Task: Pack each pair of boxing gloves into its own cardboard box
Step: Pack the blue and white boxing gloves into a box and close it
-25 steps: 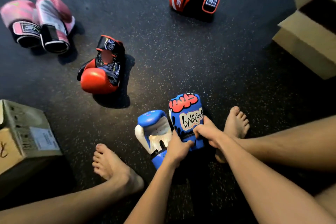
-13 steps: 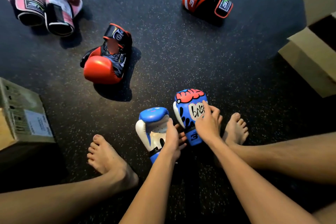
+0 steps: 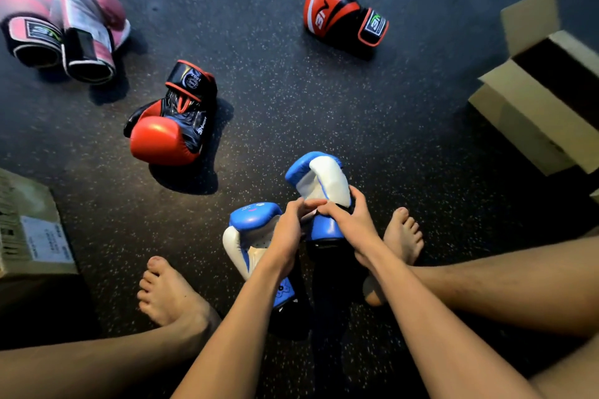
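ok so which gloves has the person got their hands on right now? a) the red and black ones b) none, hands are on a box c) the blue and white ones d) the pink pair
c: the right hand grips a blue and white glove near its cuff, the left hand reaches across to touch it, and the other blue glove lies right beside.

**Gym-style training floor**
Dark speckled rubber matting (image 3: 324, 100), the kind laid in gyms, covers the ground. Pink boxing gloves (image 3: 84, 26), red-and-black boxing gloves (image 3: 171, 120) and blue-and-white boxing gloves (image 3: 251, 219) are on it. An open cardboard box (image 3: 531, 113) and a labelled cardboard box (image 3: 35, 230) sit at its edges.
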